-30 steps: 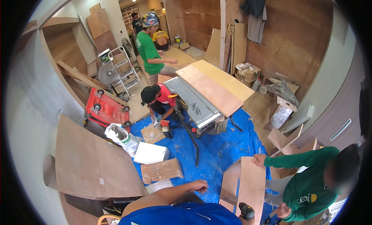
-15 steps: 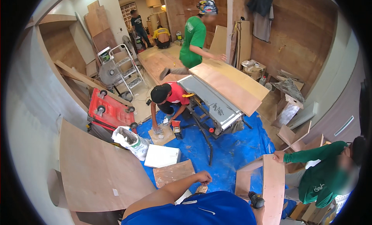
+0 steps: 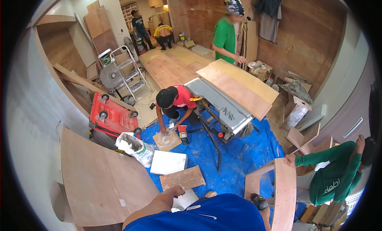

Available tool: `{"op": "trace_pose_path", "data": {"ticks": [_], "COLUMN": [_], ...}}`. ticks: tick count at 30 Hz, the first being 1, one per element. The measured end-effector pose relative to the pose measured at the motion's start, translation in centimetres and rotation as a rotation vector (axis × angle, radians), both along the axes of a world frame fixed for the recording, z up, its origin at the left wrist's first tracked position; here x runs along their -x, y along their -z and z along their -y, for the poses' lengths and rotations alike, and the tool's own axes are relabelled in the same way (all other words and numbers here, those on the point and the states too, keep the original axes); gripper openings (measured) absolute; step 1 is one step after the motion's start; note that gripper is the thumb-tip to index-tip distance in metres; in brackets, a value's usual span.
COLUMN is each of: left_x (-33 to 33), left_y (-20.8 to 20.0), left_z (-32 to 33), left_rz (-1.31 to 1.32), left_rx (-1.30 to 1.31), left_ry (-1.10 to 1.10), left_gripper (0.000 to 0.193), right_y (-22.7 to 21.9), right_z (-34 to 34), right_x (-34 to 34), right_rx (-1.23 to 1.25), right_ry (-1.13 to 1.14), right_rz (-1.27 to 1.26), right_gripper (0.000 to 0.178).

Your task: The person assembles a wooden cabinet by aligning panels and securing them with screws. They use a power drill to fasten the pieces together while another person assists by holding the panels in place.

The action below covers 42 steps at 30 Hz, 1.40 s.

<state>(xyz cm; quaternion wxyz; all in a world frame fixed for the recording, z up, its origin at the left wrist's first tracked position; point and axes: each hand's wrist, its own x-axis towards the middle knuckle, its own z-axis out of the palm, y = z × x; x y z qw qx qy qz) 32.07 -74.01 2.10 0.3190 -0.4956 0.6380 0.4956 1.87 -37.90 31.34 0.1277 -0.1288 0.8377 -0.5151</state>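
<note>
My left hand [image 3: 175,191] is closed in a loose fist over a white panel [image 3: 185,199]. What its fingers hold, if anything, is hidden. A black cordless drill [image 3: 259,201] is in my right hand [image 3: 265,214], which is mostly hidden behind the tool and my blue shirt. Right beside the drill stands a plywood cabinet frame [image 3: 285,191], open in the middle. A co-worker's hand [image 3: 290,160] in a green sleeve rests on the frame's far end.
A person in red [image 3: 175,101] crouches on the blue tarp [image 3: 234,151] beside a table saw [image 3: 215,98] bearing plywood sheets [image 3: 238,88]. A person in green [image 3: 225,40] stands behind it. At left are a stepladder [image 3: 131,70], red cart [image 3: 113,115], white sack [image 3: 137,148] and curved plywood [image 3: 103,179].
My left hand has moved left and slightly down; the drill has shifted slightly left. The person behind the saw moved right and now stands upright. The co-worker at right has raised one hand to the head.
</note>
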Motion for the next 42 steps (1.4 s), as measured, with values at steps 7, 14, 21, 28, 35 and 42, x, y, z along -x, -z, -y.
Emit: {"op": "trace_pose_path", "data": {"ticks": [7, 14, 21, 28, 35, 42], "left_x": [3.3, 12.3, 16.4, 17.8, 18.6, 14.3], "left_y": [5.5, 2.4, 1.3, 1.6, 0.4, 5.1], "left_z": [-0.5, -1.4, -5.7, -12.2, -11.5, -5.2], "left_rz": [-0.228, -0.261, -0.308, -0.207, -0.174, -0.72], "left_rx": [0.213, 0.466, 0.305, 0.311, 0.259, 0.434], "left_ry": [0.337, 0.539, 0.686, 0.667, 0.654, 0.947], "left_gripper": [0.036, 0.039, 0.045, 0.048, 0.035, 0.023], "right_y": [3.6, 3.0, 2.8, 3.0, 3.3, 2.3], "right_z": [-4.2, -9.1, -16.5, -21.0, -22.9, -24.6], "right_x": [2.7, 5.2, 9.4, 12.3, 13.4, 17.4], "right_rx": [-0.183, -0.035, -0.001, 0.021, 0.013, 0.011], "right_ry": [-0.098, 0.133, 0.255, 0.262, 0.293, 0.44], "right_rz": [0.205, 0.442, 0.43, 0.445, 0.416, 0.432], "right_gripper": [0.034, 0.021, 0.021, 0.023, 0.023, 0.028]}}
